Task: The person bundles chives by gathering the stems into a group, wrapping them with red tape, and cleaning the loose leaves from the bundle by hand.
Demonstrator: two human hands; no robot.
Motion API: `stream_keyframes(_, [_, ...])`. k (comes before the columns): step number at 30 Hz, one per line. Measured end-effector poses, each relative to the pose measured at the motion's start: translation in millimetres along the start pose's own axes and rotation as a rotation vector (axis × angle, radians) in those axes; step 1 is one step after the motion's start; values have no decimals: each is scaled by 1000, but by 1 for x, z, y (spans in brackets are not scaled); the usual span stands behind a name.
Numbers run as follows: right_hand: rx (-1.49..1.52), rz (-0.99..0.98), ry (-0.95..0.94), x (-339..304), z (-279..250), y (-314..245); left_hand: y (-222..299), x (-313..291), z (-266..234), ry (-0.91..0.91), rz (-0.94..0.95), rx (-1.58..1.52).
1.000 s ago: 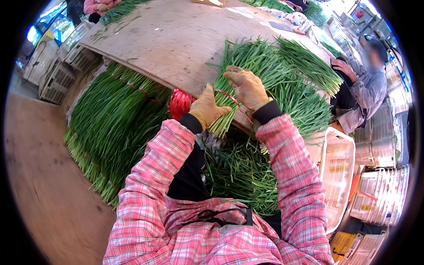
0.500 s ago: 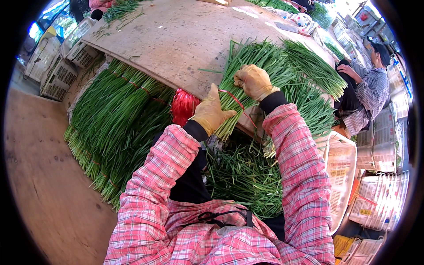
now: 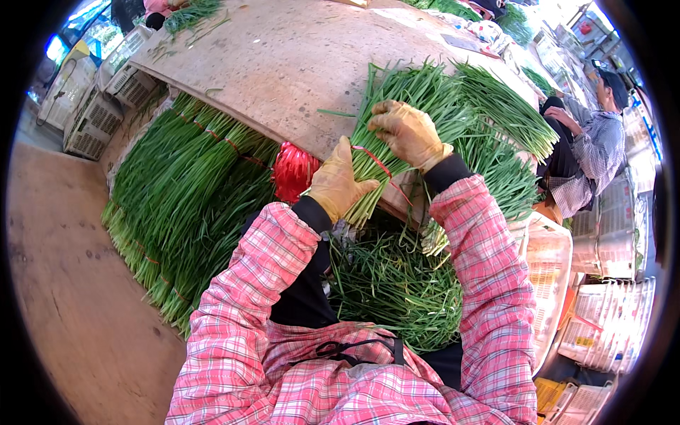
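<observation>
A bunch of green garlic chives (image 3: 368,170) lies across the table's near edge, leafy end pointing away. My left hand (image 3: 334,183), in a yellowish glove, grips its pale stem end, thumb up along the side. Around the stems runs a thin red tie (image 3: 383,168), one loose tail hanging to the right. Just right of the tie, my gloved right hand (image 3: 411,136) hovers over the leaves, fingers loosely curved and apart. Beside my left hand hangs a cluster of red ties (image 3: 295,172). More loose chives (image 3: 506,106) lie to the right.
Tied chive bundles (image 3: 191,198) are stacked at the left below the wooden table (image 3: 283,71). Loose green leaves (image 3: 397,297) lie close to my lap. White plastic crates (image 3: 545,276) stand at the right, near a seated person (image 3: 595,142). Other crates (image 3: 94,124) stand far left.
My right hand has uncurled from a fist and shifted slightly, its fingers now apart above the bunch. My left hand keeps its hold, almost unmoved.
</observation>
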State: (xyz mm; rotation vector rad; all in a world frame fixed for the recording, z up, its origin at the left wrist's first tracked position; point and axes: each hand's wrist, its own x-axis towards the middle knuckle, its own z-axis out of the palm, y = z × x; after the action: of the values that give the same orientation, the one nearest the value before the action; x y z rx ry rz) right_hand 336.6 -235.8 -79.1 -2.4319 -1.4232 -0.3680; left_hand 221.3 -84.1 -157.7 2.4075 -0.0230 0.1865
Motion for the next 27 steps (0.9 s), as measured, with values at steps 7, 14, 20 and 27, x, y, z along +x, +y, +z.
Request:
stream_keyframes(7, [76, -104, -56, 0, 2, 0, 7, 1, 0, -32, -50, 48])
stream_keyframes(14, [-106, -107, -59, -1, 1, 4, 9, -1, -1, -13, -1, 47])
stream_keyframes(20, [73, 24, -24, 2, -4, -3, 8, -2, 1, 79, 54, 84])
stream_keyframes(27, [18, 51, -103, 0, 1, -4, 14, -6, 1, 41, -93, -43])
